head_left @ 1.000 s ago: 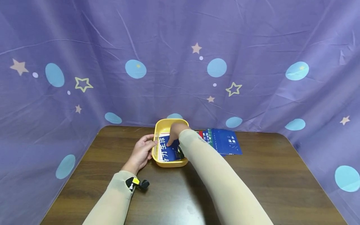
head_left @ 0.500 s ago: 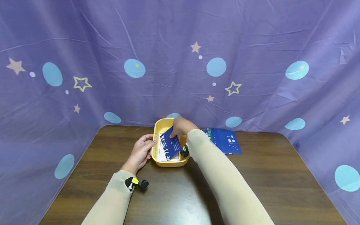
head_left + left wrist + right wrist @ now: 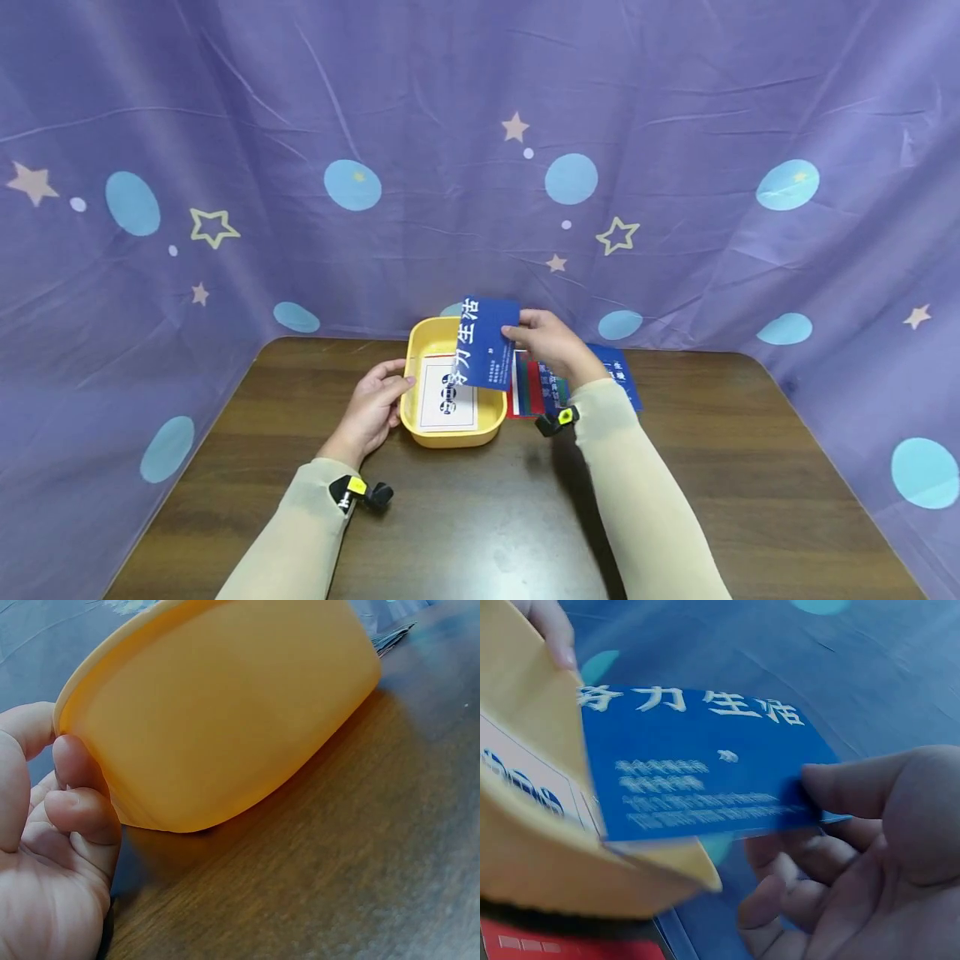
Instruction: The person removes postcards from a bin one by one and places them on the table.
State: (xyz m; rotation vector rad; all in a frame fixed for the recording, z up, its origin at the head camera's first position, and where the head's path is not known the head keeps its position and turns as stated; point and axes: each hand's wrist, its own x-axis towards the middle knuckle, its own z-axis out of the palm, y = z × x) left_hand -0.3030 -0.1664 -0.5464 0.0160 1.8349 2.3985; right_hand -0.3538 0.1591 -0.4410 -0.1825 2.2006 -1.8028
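Observation:
My right hand (image 3: 553,342) pinches a blue card (image 3: 489,343) with white characters between thumb and fingers, holding it above the right side of a yellow plastic basin (image 3: 453,440). In the right wrist view the thumb lies on the printed face of the blue card (image 3: 705,769). My left hand (image 3: 372,408) grips the basin's left rim, thumb over the edge and fingers against the outer wall, as the left wrist view shows with the basin (image 3: 225,720). Inside the basin lies a white card (image 3: 431,408) with a dark border and dark print.
Right of the basin, overlapping cards (image 3: 528,392) in red, white, green and blue lie fanned on the brown wooden table (image 3: 465,525), partly hidden by my right wrist. A purple patterned curtain (image 3: 450,225) stands along the table's back and sides.
My right hand has lifted the blue card out of the basin and carried it rightward, uncovering the white card beneath. My left hand keeps its grip on the rim.

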